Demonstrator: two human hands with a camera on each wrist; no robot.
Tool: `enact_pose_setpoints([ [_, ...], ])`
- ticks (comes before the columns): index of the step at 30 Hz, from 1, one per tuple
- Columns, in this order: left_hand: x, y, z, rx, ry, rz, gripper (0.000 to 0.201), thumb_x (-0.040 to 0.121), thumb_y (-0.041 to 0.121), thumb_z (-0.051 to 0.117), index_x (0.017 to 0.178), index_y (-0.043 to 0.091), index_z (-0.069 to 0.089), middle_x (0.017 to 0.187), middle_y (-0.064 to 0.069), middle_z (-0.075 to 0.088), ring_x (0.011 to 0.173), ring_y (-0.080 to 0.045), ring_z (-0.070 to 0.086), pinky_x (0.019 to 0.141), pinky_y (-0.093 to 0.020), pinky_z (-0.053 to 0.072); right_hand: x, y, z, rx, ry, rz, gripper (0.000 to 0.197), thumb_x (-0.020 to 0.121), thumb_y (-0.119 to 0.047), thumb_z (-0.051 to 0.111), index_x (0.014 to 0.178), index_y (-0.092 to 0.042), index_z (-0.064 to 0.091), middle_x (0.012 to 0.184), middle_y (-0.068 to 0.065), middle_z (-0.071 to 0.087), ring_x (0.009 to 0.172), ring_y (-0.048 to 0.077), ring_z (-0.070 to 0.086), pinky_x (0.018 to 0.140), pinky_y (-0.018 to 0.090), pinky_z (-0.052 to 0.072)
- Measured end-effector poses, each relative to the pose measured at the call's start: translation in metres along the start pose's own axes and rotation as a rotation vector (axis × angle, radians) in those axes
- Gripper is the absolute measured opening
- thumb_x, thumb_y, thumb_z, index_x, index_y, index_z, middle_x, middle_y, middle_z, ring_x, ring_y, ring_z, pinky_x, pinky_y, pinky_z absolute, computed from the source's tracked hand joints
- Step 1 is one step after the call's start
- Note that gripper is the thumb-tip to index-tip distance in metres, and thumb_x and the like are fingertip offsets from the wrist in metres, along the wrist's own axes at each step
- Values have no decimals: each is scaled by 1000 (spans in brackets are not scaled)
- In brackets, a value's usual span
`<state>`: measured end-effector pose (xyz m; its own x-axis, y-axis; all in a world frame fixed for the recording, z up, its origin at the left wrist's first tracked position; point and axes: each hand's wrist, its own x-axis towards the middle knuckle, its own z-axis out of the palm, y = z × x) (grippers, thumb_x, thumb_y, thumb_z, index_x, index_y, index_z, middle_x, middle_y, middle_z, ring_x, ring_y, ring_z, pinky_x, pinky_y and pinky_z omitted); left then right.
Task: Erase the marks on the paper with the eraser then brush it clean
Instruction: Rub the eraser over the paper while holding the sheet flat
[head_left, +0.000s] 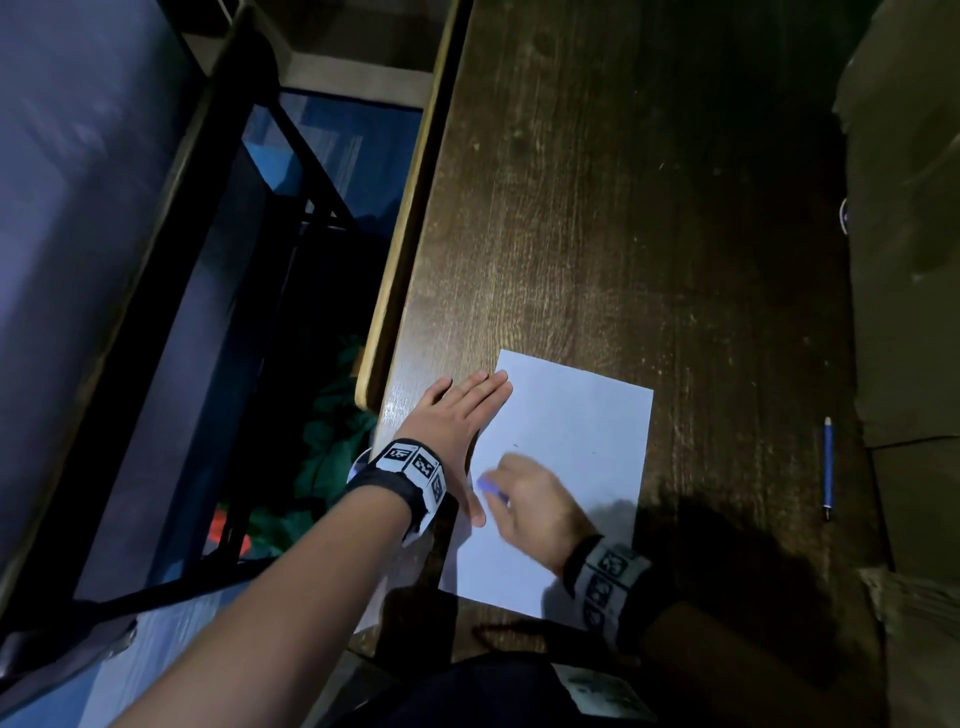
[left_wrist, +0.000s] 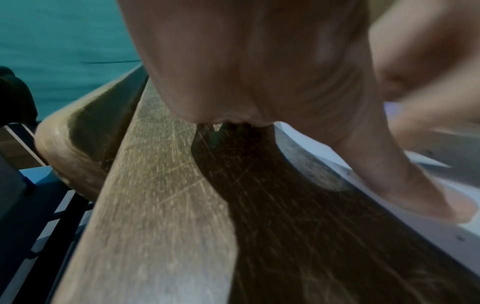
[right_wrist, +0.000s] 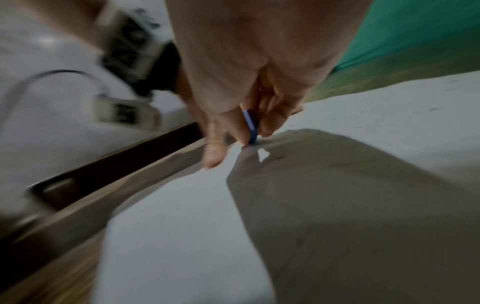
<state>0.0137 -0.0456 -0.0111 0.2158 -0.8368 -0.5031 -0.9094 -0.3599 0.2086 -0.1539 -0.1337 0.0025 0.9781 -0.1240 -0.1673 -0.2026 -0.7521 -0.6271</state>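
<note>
While left hand (head_left: 457, 415) lies flat, pinning the paper (head_left: 571, 447) near the table's (head_left: 597, 208) left edge, right hand (head_left: 530, 499) pinches the blue eraser (right_wrist: 251, 126) against the sheet: erasing step. Next likely calls for brushing crumbs off.

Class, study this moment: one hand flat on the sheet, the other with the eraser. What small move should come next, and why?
Probably move the eraser up the paper to the small dark marks just above it. The right hand pinches the eraser against the paper, the left hand lies flat on the paper's edge, and those marks remain.
</note>
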Motion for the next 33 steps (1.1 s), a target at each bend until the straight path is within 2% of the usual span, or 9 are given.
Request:
enact_pose_setpoints([
  [2, 0, 0, -1, 0, -5, 3, 172, 33, 90, 77, 159, 25, -21, 166, 11, -27, 152, -11, -25, 124, -44, -9, 3, 5, -10, -22, -90, -40, 15, 88, -11, 57, 73, -13, 60, 74, 0, 46, 73, 24, 53, 69, 40, 49],
  [6, 0, 1, -2, -3, -14, 2, 172, 32, 88, 77, 160, 24, -19, 166, 11, -25, 152, -10, -24, 124, -44, -9, 43, 27, -29, -30, 248, 225, 11, 91, -11, 60, 86, -9, 70, 81, 5, 56, 78, 22, 56, 76, 34, 51],
  [8, 0, 2, -1, 7, -12, -2, 172, 33, 90, 77, 159, 24, -20, 166, 10, -25, 152, -11, -24, 125, -44, -9, 37, 20, -17, -13, 294, 215, 13, 93, -13, 58, 89, -8, 70, 83, 6, 57, 79, 23, 56, 76, 34, 50],
  [13, 0, 1, -2, 16, -10, -9, 172, 34, 90, 76, 159, 24, -22, 166, 10, -27, 152, -11, -24, 124, -44, -10, 4, 5, -6, -3, -105, -22, 17, 91, -14, 54, 76, -16, 62, 76, -2, 43, 75, 22, 51, 72, 41, 49],
  [17, 0, 0, -1, -9, -14, 6, 173, 30, 91, 75, 160, 24, -19, 166, 11, -25, 152, -10, -23, 124, -44, -10, 41, 35, -30, 72, 254, 308, 16, 94, -21, 60, 105, -17, 72, 92, -1, 60, 83, 18, 60, 82, 34, 53],
  [19, 0, 0, 0, -7, -11, 7, 174, 30, 92, 75, 160, 24, -19, 167, 11, -25, 152, -10, -23, 124, -44, -9, 39, 35, -21, 120, 328, 369, 22, 93, -23, 62, 113, -21, 69, 100, 1, 64, 86, 18, 63, 83, 34, 53],
  [24, 1, 1, -2, 14, -11, -11, 173, 33, 90, 77, 158, 25, -23, 165, 11, -28, 151, -10, -25, 124, -43, -10, 7, 2, -4, 70, -13, 59, 10, 91, -14, 60, 89, -12, 70, 78, 4, 58, 75, 19, 54, 73, 41, 50],
  [30, 0, 0, -1, -3, -18, 2, 173, 31, 91, 75, 159, 25, -21, 166, 11, -27, 151, -10, -25, 124, -44, -11, 43, 33, -25, 85, 333, 290, 12, 93, -19, 61, 98, -15, 72, 86, 2, 61, 77, 17, 59, 76, 29, 50],
  [33, 0, 2, -2, 6, -18, -10, 172, 34, 89, 77, 158, 25, -23, 165, 11, -28, 151, -10, -27, 124, -43, -13, 10, 4, 2, 97, 123, 115, 14, 92, -16, 58, 80, -17, 64, 74, -4, 48, 71, 17, 52, 69, 30, 47],
])
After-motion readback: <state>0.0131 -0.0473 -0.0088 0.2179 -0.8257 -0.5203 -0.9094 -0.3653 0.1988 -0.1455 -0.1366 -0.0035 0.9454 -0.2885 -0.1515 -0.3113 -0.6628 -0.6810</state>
